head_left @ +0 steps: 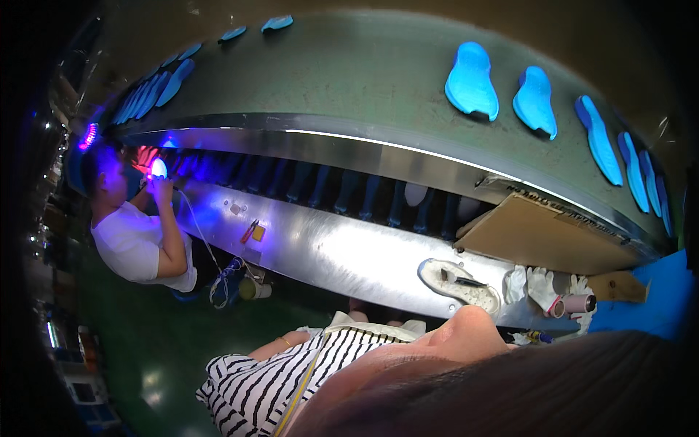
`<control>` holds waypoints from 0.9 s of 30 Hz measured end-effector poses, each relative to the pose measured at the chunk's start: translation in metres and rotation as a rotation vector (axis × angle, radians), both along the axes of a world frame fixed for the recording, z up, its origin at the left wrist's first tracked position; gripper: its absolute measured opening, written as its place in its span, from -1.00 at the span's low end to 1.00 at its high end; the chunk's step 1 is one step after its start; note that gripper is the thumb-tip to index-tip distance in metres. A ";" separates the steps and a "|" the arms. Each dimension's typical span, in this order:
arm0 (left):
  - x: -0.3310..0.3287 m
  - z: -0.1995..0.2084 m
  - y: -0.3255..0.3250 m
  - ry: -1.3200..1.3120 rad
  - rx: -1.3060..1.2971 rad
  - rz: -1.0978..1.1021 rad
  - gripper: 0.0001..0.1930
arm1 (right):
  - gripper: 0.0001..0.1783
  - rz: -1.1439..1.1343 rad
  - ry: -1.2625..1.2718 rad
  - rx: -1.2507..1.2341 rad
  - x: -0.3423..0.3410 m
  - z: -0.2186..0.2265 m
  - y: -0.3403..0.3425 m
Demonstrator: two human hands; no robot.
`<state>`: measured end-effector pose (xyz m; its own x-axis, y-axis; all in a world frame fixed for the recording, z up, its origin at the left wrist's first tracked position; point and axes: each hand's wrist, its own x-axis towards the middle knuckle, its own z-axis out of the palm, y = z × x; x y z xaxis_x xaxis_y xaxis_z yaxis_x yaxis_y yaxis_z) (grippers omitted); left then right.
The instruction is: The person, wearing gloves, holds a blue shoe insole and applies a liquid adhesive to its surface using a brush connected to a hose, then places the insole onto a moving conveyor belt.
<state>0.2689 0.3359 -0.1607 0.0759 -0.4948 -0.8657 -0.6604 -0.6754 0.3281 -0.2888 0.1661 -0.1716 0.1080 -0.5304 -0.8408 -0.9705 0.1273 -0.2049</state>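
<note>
My left forearm [275, 348], with a thin gold band at the wrist, lies against my striped shirt. The fingers at its end are hidden by white cloth, so their state does not show. My right hand is not in view. Ahead is a long metal ledge [328, 244]. On it sits a shoe-shaped shallow tray [435, 272], crusted with white, with a brush [470, 280] lying in it. White work gloves [542, 288] and a pinkish cylinder [577, 304] lie to its right. Neither hand is seen touching these.
Bright blue sole-shaped pieces [472, 76] lie on the green belt [342, 80] above. Dark upright shapes [349, 191] line the slot below. A cardboard sheet [539, 237] leans at right. At left, a co-worker [135, 244] holds a glowing object [158, 169]; red-handled pliers [250, 231] lie nearby.
</note>
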 end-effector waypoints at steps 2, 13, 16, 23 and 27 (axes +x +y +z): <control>-0.034 -0.037 0.019 0.068 0.079 -0.011 -0.57 | -0.61 -0.013 0.005 0.019 -0.002 -0.006 0.007; -0.053 -0.087 0.047 0.063 0.128 0.129 -0.57 | -0.60 -0.006 -0.014 0.061 0.009 -0.047 0.030; -0.055 -0.103 0.048 0.066 0.109 0.111 -0.57 | -0.60 0.010 -0.033 0.046 0.014 -0.059 0.035; -0.068 -0.137 0.054 0.084 0.018 0.019 -0.57 | -0.60 0.075 -0.071 -0.028 0.022 -0.087 0.047; -0.072 -0.153 0.058 0.100 -0.046 -0.066 -0.57 | -0.59 0.137 -0.085 -0.067 0.030 -0.096 0.045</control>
<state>0.1966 0.3936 -0.3136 -0.0443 -0.5355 -0.8433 -0.6655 -0.6138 0.4247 -0.2588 0.2107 -0.2679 0.2522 -0.5606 -0.7887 -0.9567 -0.0217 -0.2904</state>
